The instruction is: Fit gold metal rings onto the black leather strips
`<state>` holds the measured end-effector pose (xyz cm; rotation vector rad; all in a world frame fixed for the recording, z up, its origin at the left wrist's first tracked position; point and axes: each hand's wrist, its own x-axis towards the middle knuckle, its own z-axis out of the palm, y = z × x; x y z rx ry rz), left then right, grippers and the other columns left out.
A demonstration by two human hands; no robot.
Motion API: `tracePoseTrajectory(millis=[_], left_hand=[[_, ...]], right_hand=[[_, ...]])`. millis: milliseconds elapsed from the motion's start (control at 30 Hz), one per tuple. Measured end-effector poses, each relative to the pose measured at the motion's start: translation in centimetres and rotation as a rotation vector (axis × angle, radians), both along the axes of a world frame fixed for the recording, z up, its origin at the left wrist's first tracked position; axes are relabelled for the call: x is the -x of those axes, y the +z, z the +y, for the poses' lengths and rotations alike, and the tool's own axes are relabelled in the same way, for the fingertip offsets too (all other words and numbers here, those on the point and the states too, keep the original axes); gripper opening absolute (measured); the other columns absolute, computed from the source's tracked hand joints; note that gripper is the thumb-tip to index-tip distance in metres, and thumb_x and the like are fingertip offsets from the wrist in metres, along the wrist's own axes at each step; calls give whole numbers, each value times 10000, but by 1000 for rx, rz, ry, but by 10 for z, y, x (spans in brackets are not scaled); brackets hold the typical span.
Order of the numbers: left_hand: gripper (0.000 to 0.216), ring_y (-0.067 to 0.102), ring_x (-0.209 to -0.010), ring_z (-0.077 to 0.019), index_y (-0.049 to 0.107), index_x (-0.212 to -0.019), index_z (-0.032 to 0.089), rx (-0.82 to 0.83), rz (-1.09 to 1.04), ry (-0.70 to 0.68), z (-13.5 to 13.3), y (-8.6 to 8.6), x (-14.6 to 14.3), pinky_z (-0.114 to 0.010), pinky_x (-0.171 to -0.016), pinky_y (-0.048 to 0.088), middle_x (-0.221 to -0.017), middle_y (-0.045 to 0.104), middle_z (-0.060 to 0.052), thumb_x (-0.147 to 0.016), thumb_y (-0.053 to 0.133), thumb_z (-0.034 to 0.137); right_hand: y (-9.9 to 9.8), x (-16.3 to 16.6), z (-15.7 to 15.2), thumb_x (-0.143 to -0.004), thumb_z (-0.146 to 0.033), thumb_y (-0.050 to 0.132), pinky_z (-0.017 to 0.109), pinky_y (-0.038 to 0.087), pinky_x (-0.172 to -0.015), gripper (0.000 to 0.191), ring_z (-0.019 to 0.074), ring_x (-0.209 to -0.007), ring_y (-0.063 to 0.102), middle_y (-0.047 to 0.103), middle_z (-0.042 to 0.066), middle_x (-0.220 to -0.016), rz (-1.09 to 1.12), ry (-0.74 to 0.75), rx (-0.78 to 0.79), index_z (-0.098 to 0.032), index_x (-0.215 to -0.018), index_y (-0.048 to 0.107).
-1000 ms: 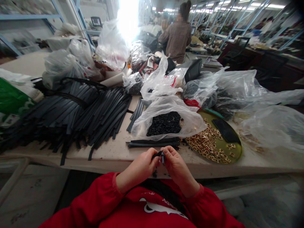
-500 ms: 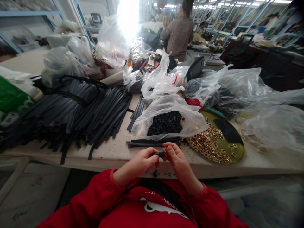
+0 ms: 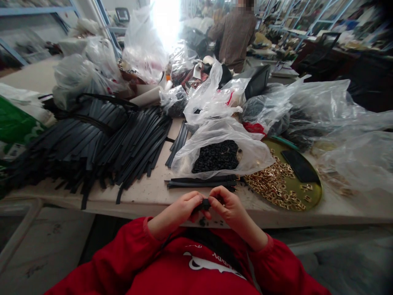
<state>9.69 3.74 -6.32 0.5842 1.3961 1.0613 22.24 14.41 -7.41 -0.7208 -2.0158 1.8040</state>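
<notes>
Head view: left hand (image 3: pixel 181 209) and right hand (image 3: pixel 231 208) meet at the tabletop (image 3: pixel 144 194) edge, fingertips pinching a small black piece (image 3: pixel 205 203) between them. It lies left to right; half a second ago it tilted up toward the right. Just beyond lie black strips (image 3: pixel 201 181), then a clear bag of black bits (image 3: pixel 218 153) and a tray of gold buckles (image 3: pixel 284 182).

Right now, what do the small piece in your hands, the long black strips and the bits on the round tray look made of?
Small piece: dark, material unclear. Black strips: flat, matte, bending; likely leather or faux leather. Tray bits: shiny gold, probably metal. Round tray: olive-gold sheen, perhaps metal.
</notes>
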Motion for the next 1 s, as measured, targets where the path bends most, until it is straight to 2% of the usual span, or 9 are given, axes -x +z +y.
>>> tracePoseTrajectory(millis=[133,300,433,567,633,767,833,900,1000], left_hand=[[164,456,-488,-72,514,-868,157,-22,67,11,-2,-4,0,-180,-457,322,-651,620,21,-775,433,267],[160,574,-685,-119,505,-852,147,-147,29,1,-3,-10,-4,-226,-615,424,-752,628,-4,-724,545,235],[190,595,-727,-143,506,-858,142,-150,32,19,-3,-5,-6,-251,-653,443,-790,639,-24,-706,577,232],[217,588,-693,-121,515,-862,136,-124,-80,100,-4,-1,-6,-244,-664,437,-776,631,-14,-668,599,185],[230,581,-698,-115,529,-877,129,-115,-120,95,-6,-3,-5,-237,-666,432,-788,631,-17,-668,605,187],[230,560,-680,-111,564,-883,114,-121,-37,32,-9,-12,-4,-225,-638,422,-766,630,-17,-698,599,246],[216,547,-663,-106,580,-871,112,-108,35,0,-8,-11,-3,-218,-620,417,-750,624,-10,-712,581,259],[210,543,-656,-107,590,-867,113,-87,77,-43,-7,-7,-2,-216,-607,419,-750,625,-10,-723,562,263],[214,548,-659,-109,601,-882,112,-59,126,-117,-6,4,-2,-211,-592,428,-792,638,-23,-731,539,249]], right_hand=[[0,-2,0,-694,-331,648,200,304,-449,170,77,-488,418,505,-60,-564,-39,52,182,-194,-703,547],[0,-4,-3,-707,-392,635,183,305,-422,256,66,-423,435,566,-57,-537,-38,62,478,-192,-705,476],[0,-5,-7,-684,-397,656,177,314,-423,289,67,-417,446,564,-56,-517,-5,30,687,-192,-678,452],[-2,-6,-10,-675,-371,662,180,334,-445,277,71,-442,444,529,-65,-519,1,30,875,-203,-686,442],[-4,-7,-11,-702,-382,629,192,337,-449,259,76,-446,438,536,-59,-538,-24,36,789,-207,-691,438],[-5,-12,-11,-765,-348,561,217,340,-493,166,97,-524,453,542,-35,-602,-80,34,145,-198,-717,509],[-3,-14,-10,-778,-314,545,222,344,-532,127,105,-587,460,542,-23,-657,-84,81,-63,-193,-739,545],[-1,-17,-8,-789,-320,528,220,334,-526,132,98,-575,441,523,-30,-657,-96,129,-43,-193,-757,538],[-1,-18,-6,-772,-389,538,209,305,-476,206,76,-496,384,472,-59,-595,-141,150,203,-193,-757,476]])
